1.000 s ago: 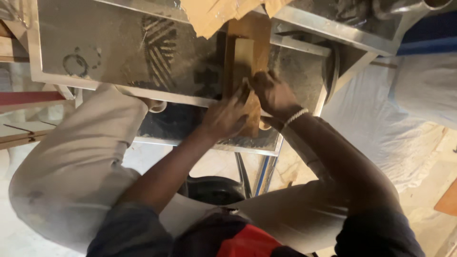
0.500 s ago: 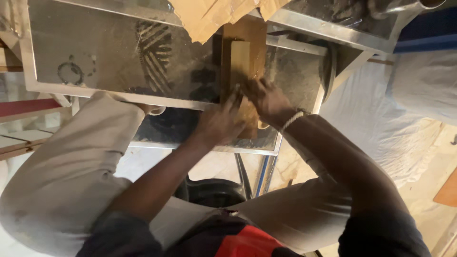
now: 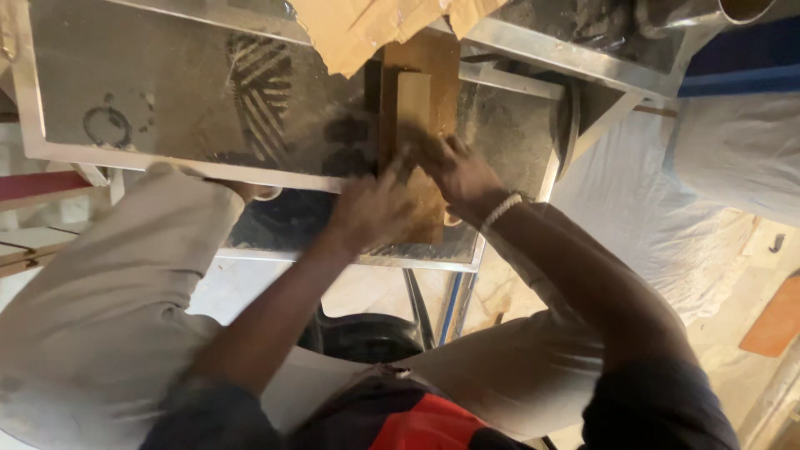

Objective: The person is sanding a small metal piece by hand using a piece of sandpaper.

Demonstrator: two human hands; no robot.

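Head view: a wood block [image 3: 414, 100] lies on a darker board [image 3: 433, 58] on the dusty metal table [image 3: 167, 92], at 12 o'clock from both hands. Left hand [image 3: 371, 208] rests flat, fingers spread, on the board's near end, blurred, gripping nothing that I can tell. Right hand [image 3: 458, 171], at 2 o'clock from the left, presses fingertips against the block's near end; a pale bracelet [image 3: 502, 210] circles its wrist. Cardboard [image 3: 367, 29] overhangs at 11 o'clock. White cloth [image 3: 667, 225] lies at 3 o'clock
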